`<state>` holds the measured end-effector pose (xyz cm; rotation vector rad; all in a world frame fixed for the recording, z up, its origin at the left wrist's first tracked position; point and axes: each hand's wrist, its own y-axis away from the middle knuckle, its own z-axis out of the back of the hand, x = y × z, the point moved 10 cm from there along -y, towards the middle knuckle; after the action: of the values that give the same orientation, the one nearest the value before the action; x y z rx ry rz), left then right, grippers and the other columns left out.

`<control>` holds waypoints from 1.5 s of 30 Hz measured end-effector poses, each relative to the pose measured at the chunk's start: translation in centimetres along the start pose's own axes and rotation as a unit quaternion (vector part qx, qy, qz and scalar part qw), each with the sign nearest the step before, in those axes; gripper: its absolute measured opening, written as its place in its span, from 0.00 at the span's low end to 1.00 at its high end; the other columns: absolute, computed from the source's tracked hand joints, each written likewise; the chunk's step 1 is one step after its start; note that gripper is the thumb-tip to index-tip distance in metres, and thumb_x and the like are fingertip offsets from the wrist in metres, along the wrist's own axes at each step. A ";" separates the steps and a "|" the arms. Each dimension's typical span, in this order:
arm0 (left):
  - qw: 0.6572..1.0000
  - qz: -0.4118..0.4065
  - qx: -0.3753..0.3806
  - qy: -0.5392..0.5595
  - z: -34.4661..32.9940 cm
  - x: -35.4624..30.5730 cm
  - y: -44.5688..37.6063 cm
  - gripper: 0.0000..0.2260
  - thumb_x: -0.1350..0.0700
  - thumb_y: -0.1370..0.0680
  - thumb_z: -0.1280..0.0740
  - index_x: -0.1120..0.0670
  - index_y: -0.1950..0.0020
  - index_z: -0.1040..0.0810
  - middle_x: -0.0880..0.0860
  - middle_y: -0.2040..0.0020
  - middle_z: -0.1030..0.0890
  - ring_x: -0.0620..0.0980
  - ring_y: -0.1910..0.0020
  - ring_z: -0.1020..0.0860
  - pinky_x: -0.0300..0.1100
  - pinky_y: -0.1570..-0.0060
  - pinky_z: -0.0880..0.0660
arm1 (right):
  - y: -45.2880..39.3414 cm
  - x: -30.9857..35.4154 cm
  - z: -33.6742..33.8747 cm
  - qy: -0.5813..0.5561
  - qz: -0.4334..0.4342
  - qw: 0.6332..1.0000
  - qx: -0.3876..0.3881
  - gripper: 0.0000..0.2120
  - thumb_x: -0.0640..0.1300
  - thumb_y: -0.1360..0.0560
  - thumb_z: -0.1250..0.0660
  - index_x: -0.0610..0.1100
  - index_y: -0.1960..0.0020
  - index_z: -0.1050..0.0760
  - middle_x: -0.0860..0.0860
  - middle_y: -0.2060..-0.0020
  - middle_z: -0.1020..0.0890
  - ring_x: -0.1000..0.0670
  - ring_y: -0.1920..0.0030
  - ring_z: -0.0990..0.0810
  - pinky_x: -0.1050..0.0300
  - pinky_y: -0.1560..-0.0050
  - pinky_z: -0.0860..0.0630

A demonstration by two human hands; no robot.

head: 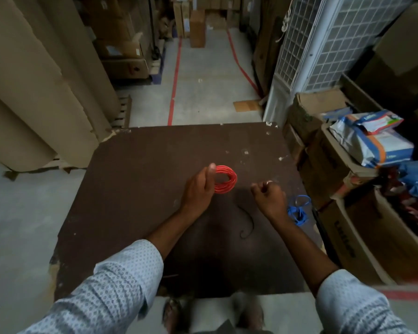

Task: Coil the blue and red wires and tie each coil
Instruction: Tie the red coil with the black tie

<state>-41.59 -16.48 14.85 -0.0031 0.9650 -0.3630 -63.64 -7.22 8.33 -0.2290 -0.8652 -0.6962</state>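
The left hand (199, 186) curls its fingers (211, 175) round the red coil (225, 179), wound but seemingly untied. The right hand (268, 195) is curled — whether it pinches anything, I cannot tell. The blue wire (298, 209) lies bundled near the table (135, 179)'s right edge — apparently finished.

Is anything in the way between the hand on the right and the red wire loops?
Nothing visible is. Only bare brown table shows in the gap between the right hand and the red coil, which the left hand grips. The blue wire lies on the right hand's other side.
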 end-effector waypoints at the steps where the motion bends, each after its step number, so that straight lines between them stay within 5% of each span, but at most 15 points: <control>1: 1.000 0.014 0.003 -0.005 -0.5 0.9 0.3 0.24 0.45 0.16 0.47 0.60 0.51 0.19 0.59 0.53 0.15 0.58 0.50 0.17 0.49 0.49 0.24 | 0.1 -1.9 -0.7 0.028 -0.018 0.999 0.021 0.17 0.50 0.22 0.32 0.41 0.65 0.25 0.52 0.72 0.25 0.46 0.61 0.20 0.51 0.55 0.25; 4: 0.999 0.046 0.010 -0.019 -1.8 2.9 1.4 0.19 0.51 0.14 0.44 0.61 0.44 0.18 0.62 0.46 0.16 0.58 0.42 0.20 0.44 0.43 0.30 | 1.2 -6.6 -2.8 0.064 -0.060 0.994 0.071 0.17 0.46 0.23 0.30 0.46 0.69 0.29 0.53 0.71 0.23 0.47 0.58 0.18 0.58 0.57 0.31; 7: 0.999 0.045 0.006 -0.026 -2.9 4.4 2.7 0.16 0.55 0.15 0.42 0.63 0.46 0.18 0.63 0.47 0.16 0.58 0.44 0.20 0.39 0.45 0.33 | 2.0 -10.3 -5.1 0.090 -0.109 0.983 0.113 0.09 0.47 0.24 0.30 0.46 0.63 0.21 0.46 0.57 0.14 0.45 0.50 0.16 0.54 0.51 0.23; 11: 0.995 0.091 0.037 0.004 -5.5 8.6 4.5 0.20 0.49 0.15 0.46 0.61 0.47 0.19 0.61 0.51 0.16 0.58 0.48 0.18 0.44 0.47 0.28 | 2.4 -12.6 -6.3 0.143 -0.169 0.968 0.122 0.14 0.54 0.26 0.28 0.45 0.47 0.20 0.42 0.48 0.16 0.39 0.44 0.18 0.47 0.46 0.20; 20: 0.997 0.078 -0.014 -0.002 -7.0 13.4 7.3 0.29 0.38 0.17 0.50 0.59 0.51 0.19 0.56 0.56 0.16 0.52 0.55 0.17 0.49 0.50 0.21 | 1.2 -13.3 -8.0 0.221 -0.130 0.960 0.115 0.12 0.51 0.23 0.31 0.43 0.45 0.22 0.42 0.47 0.17 0.38 0.44 0.18 0.46 0.46 0.21; 26: 0.997 0.080 -0.021 0.011 -6.4 13.4 6.6 0.25 0.42 0.16 0.48 0.58 0.46 0.19 0.54 0.51 0.15 0.49 0.50 0.17 0.49 0.45 0.22 | 1.2 -12.5 -8.8 0.059 -0.116 0.985 0.110 0.03 0.42 0.25 0.28 0.43 0.55 0.21 0.48 0.59 0.18 0.48 0.55 0.19 0.55 0.52 0.24; 31: 0.996 0.078 -0.028 -0.018 -5.1 12.9 5.2 0.26 0.41 0.17 0.50 0.57 0.51 0.20 0.56 0.56 0.16 0.55 0.55 0.17 0.51 0.51 0.22 | 2.4 -10.1 -9.5 -0.182 -0.200 0.953 0.136 0.10 0.31 0.23 0.33 0.41 0.59 0.18 0.49 0.72 0.19 0.57 0.76 0.22 0.64 0.73 0.23; 45: 0.993 0.049 -0.089 -0.052 0.0 10.1 -0.9 0.32 0.37 0.19 0.52 0.60 0.50 0.20 0.61 0.52 0.16 0.62 0.51 0.17 0.57 0.49 0.23 | 4.9 4.0 -5.9 -0.398 -0.150 0.860 0.283 0.13 0.25 0.25 0.36 0.36 0.47 0.18 0.40 0.56 0.14 0.50 0.57 0.14 0.57 0.47 0.17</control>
<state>-36.66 -20.35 6.93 -0.1358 0.8875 -0.1833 -55.08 -8.05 8.05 0.1786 -1.8937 -0.5953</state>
